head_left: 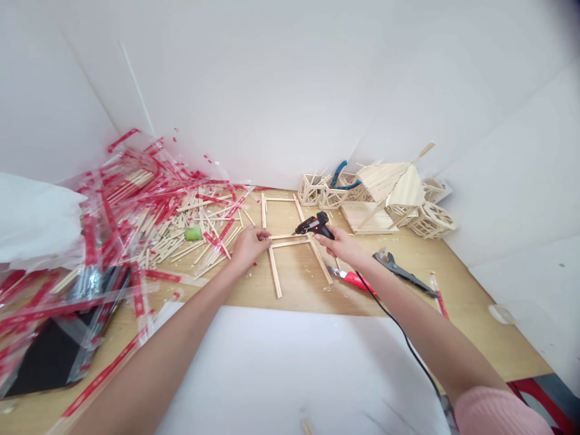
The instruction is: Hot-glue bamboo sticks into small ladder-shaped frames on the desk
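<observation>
A frame of wooden sticks (276,275) lies flat on the wooden table (475,314), with two long rails and cross sticks. My left hand (248,243) pinches a cross stick (283,237) at its left end, by the left rail. In my right hand (341,243) is a black hot glue gun (315,225), fingers wrapped round its grip. The nozzle points left at the right end of that cross stick. A black cord (399,329) runs from the gun back along my right arm.
A heap of loose sticks and red-and-clear wrappers (136,205) covers the left side, with a green object (193,234) in it. Stick models (399,199) and blue pliers (338,174) stand at the back right. Black cutters (401,272) and a red-handled tool (353,279) lie right. White sheet (281,368) in front.
</observation>
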`<state>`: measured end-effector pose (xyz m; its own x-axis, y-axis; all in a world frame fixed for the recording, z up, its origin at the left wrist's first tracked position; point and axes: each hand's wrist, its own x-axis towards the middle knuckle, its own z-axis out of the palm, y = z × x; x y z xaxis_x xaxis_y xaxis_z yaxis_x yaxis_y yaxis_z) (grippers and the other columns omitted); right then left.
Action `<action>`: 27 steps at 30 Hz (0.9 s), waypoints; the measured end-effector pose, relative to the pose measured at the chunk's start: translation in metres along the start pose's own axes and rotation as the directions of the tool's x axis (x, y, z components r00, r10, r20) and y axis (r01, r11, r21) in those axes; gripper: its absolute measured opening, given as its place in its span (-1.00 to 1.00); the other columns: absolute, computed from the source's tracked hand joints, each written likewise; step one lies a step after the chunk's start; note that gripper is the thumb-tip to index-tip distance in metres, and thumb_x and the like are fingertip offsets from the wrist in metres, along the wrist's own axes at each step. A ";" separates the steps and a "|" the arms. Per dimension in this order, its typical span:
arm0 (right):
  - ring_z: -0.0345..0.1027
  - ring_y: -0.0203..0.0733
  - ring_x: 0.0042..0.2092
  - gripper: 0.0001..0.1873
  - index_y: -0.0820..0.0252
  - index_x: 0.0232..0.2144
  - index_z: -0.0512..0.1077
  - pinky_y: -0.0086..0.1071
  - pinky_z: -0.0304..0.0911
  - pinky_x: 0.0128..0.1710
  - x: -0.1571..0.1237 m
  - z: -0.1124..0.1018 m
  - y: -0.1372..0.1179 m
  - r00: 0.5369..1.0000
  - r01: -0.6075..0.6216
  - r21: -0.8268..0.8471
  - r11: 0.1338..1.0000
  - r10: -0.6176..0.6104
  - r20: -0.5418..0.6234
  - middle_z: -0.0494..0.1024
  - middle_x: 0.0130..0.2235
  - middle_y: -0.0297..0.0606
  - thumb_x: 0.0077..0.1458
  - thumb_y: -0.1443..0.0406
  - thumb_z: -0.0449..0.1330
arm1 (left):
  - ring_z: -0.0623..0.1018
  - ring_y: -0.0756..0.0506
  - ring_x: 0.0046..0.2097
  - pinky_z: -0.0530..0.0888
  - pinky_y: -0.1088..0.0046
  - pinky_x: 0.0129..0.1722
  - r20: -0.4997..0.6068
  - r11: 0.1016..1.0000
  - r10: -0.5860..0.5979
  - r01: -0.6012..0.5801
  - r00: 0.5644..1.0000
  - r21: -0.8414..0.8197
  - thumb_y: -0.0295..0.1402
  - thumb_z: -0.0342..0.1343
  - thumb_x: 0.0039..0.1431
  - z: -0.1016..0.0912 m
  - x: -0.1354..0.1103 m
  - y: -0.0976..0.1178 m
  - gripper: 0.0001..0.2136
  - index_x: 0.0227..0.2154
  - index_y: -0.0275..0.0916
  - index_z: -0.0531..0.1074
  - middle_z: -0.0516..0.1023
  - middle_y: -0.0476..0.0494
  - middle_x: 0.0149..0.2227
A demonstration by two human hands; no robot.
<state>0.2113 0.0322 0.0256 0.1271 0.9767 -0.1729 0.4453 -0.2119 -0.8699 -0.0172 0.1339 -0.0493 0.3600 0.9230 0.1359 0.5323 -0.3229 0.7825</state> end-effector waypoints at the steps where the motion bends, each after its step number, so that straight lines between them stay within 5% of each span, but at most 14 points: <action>1: 0.00 -0.46 -0.63 -0.60 0.22 -0.32 0.27 -0.51 -0.05 -0.67 0.000 -0.003 0.002 1.000 -0.008 0.006 1.000 0.008 -0.004 0.09 -0.57 -0.54 -0.03 0.03 0.18 | 0.48 -0.08 -0.35 0.39 0.41 -0.31 0.001 1.000 -0.001 0.001 1.000 -0.003 -0.33 0.11 -0.08 0.000 0.000 -0.001 -0.79 -0.37 -0.26 0.54 0.49 -0.08 -0.42; 15: 0.01 -0.47 -0.66 -0.61 0.21 -0.35 0.27 -0.50 -0.11 -0.69 -0.006 -0.028 0.020 0.996 -0.046 0.041 0.998 0.049 -0.071 0.16 -0.58 -0.52 -0.04 0.03 0.20 | 0.48 -0.09 -0.31 0.40 0.42 -0.30 -0.002 1.000 -0.016 0.016 1.000 0.018 -0.28 0.11 -0.07 0.001 0.000 -0.001 -0.78 -0.36 -0.23 0.54 0.51 -0.09 -0.37; 27: 0.01 -0.45 -0.65 -0.62 0.20 -0.38 0.25 -0.49 -0.08 -0.68 -0.006 -0.022 0.015 0.998 -0.021 0.019 1.000 0.022 -0.058 0.14 -0.60 -0.53 -0.04 0.02 0.19 | 0.49 -0.08 -0.33 0.41 0.41 -0.29 0.006 1.000 -0.014 0.014 1.000 0.014 -0.28 0.12 -0.07 0.000 0.001 0.000 -0.78 -0.37 -0.25 0.54 0.51 -0.10 -0.38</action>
<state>0.2371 0.0219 0.0238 0.1879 0.9682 -0.1651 0.4258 -0.2317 -0.8746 -0.0166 0.1345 -0.0489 0.3569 0.9262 0.1214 0.5480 -0.3128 0.7758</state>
